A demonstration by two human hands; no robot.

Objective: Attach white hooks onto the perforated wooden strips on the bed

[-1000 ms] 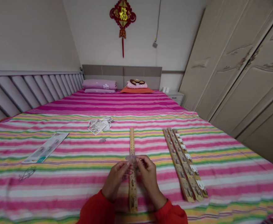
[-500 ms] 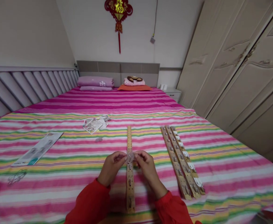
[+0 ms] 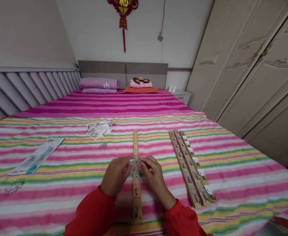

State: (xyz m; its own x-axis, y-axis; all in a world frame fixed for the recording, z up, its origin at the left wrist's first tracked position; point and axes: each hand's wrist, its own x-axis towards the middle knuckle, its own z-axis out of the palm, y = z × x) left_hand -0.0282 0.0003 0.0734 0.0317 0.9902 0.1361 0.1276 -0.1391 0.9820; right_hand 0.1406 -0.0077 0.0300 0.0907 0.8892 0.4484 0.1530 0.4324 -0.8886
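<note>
- Left hand (image 3: 115,175), in a red sleeve (image 3: 92,213): fingers curled nearly closed, pinching a small clear plastic piece (image 3: 135,166) from the left side
- Right hand (image 3: 155,178), also in a red sleeve: fingers curled just as far, pinching the same piece from the right side
- Clear plastic piece: between both hands' fingertips, directly over a perforated wooden strip (image 3: 137,203); contact with the strip impossible to tell
- Striped bedspread (image 3: 60,196) in pink, white, green and yellow: under everything on the bed, spreading from 9 o'clock round to 3 o'clock
- Cream wardrobe (image 3: 247,65) with carved doors: at 2 o'clock, beyond the bed's edge
- Slatted grey panel (image 3: 23,87): at 10 o'clock, along the bed's far left side
- Grey headboard (image 3: 123,68): at 12 o'clock, far off, with a rolled pink pillow (image 3: 99,83) and an orange cushion (image 3: 141,89) before it
- Red hanging knot ornament (image 3: 123,6): at 12 o'clock, on the wall above the headboard
- Bedside cabinet (image 3: 182,97): at 1 o'clock, just beside the headboard
- Wooden strips with metal hooks and white discs (image 3: 190,170): at 3 o'clock, side by side, near the hands
- Printed card packaging (image 3: 37,156): at 9 o'clock, well apart
- Clear plastic packets (image 3: 97,130): at 11 o'clock
- Small clear loop (image 3: 14,187): at 9 o'clock, near the card packaging's lower end
</note>
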